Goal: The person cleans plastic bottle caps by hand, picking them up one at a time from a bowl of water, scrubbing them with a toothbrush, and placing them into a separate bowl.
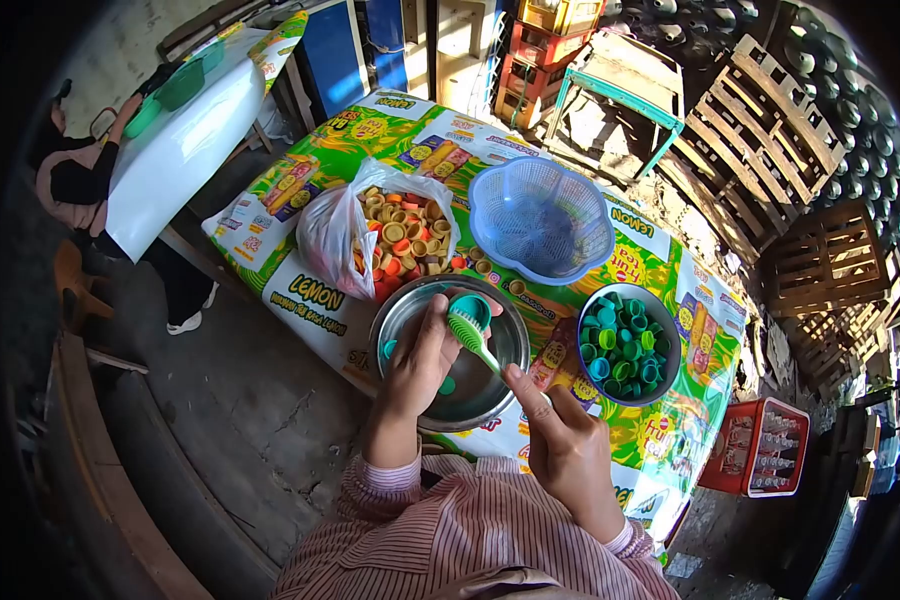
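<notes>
My left hand (417,362) is closed round a teal bottle cap (476,307), its open side turned up. In my right hand (568,448) is a green-and-white toothbrush (482,350), held by the handle, with its bristles at the cap. Both are above a metal bowl (518,395), in which a few teal caps (447,386) lie; the hands hide part of it. To the right stands a dark-rimmed bowl (671,372) full of green and teal caps (625,345). Behind the metal bowl is a plastic bag (330,232) of yellow and orange caps (406,235).
A blue perforated basket (545,225) sits at the back of the table with its patterned cover (310,270). A red crate (758,447) stands on the floor at right. Wooden pallets (760,125) lean behind. At far left, a person (75,180) is beside another table (185,145).
</notes>
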A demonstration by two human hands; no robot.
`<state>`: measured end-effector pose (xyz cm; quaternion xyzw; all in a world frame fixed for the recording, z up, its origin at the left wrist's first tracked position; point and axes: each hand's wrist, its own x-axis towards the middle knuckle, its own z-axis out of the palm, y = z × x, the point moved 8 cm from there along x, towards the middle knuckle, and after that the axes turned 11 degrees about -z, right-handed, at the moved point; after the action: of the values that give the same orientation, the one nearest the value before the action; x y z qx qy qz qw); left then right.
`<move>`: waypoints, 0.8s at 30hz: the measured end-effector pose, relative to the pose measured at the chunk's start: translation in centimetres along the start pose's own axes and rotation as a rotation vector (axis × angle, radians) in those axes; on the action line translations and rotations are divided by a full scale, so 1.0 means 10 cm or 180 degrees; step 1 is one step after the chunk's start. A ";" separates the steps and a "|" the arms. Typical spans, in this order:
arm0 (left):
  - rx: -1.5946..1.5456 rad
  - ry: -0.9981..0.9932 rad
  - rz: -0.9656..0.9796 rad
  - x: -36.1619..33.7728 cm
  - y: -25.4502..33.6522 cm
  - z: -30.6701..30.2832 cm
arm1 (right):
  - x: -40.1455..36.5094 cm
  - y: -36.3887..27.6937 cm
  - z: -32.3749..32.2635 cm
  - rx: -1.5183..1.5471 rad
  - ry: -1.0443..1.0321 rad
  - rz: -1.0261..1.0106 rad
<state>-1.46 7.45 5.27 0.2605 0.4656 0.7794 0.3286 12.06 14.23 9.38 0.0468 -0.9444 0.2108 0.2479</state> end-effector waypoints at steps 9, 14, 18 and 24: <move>0.0692 -0.0024 0.0256 -0.06 0.27 0.16 | 0.01 0.08 -0.06 0.0784 0.0409 0.0039; 0.1228 0.0018 0.0324 -0.14 0.31 0.17 | 0.06 0.26 -0.15 0.1074 0.0622 0.0214; 0.1299 -0.0032 0.0676 -0.16 0.38 0.23 | 0.04 0.23 -0.10 0.0972 0.0188 0.0444; 0.1567 0.0034 0.0739 -0.17 0.39 0.22 | 0.03 0.10 -0.11 0.0956 0.0248 -0.0119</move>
<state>0.10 6.03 9.58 0.3801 0.6098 0.6765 0.1614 12.09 15.61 9.97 0.0927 -0.8909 0.3467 0.2785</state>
